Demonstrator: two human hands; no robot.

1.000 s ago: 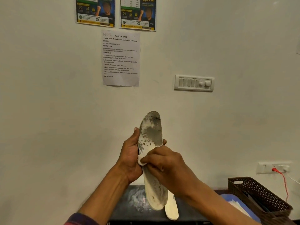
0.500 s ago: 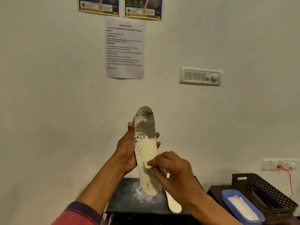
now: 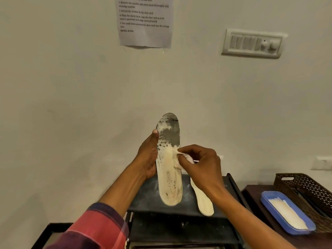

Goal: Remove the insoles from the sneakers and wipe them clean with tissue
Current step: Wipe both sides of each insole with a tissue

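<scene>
Left hand (image 3: 148, 155): grips the insole (image 3: 168, 180) by its left edge, toe end up, above the black rack (image 3: 143, 200).
Right hand (image 3: 201, 166): pinches a crumpled tissue (image 3: 175, 159) and presses it on the middle of the insole.
Dirt: a grey patch covers the toe end, above the tissue.
Good wiping, in my judgement: hold the insole firm and rub up over the grey patch with a clean fold.
Second insole (image 3: 203, 202): lies on the rack.

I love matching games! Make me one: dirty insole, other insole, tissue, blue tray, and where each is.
Things:
1 dirty insole
2 other insole
3 tissue
4 blue tray

Places:
A on the brown table
B held by the left hand
C on the black rack
D pinched by the right hand

Pairs: 1-B, 2-C, 3-D, 4-A.
</scene>
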